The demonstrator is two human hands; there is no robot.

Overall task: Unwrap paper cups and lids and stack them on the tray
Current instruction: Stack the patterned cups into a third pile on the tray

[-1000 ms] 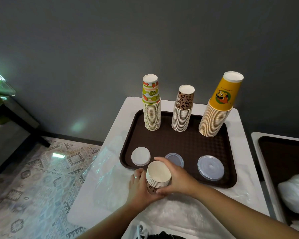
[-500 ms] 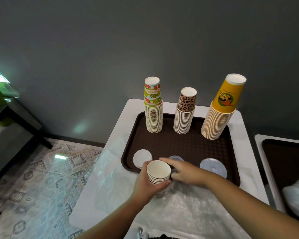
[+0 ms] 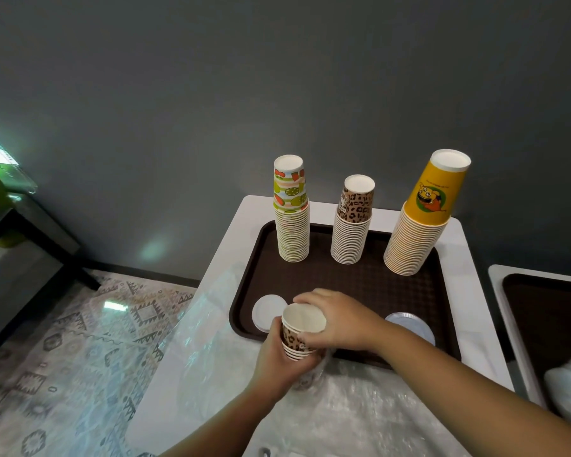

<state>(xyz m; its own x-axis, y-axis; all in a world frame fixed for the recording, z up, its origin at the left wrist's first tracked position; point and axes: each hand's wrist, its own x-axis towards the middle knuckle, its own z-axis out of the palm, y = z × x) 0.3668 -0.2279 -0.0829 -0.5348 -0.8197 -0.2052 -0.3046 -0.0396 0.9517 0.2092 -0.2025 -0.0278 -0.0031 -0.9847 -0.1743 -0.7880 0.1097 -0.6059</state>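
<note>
Leopard-print paper cups (image 3: 299, 338), nested mouth-up, are being gripped by the left hand (image 3: 277, 361). The right hand (image 3: 338, 319) is pinching their rim over the brown plastic tray (image 3: 360, 285).

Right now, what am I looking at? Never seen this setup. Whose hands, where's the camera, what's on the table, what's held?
No machine: a person works bare-handed, filmed by one wide-angle camera on their head, looking forward and down. On the white table sits a brown tray with three upside-down cup stacks: fruit-print stack, leopard-print stack, yellow stack. Lids lie near its front: a white lid and a clear lid. Clear plastic wrap covers the near table. The left hand grips a short stack of leopard-print cups, mouths up; the right hand holds its rim.
</note>
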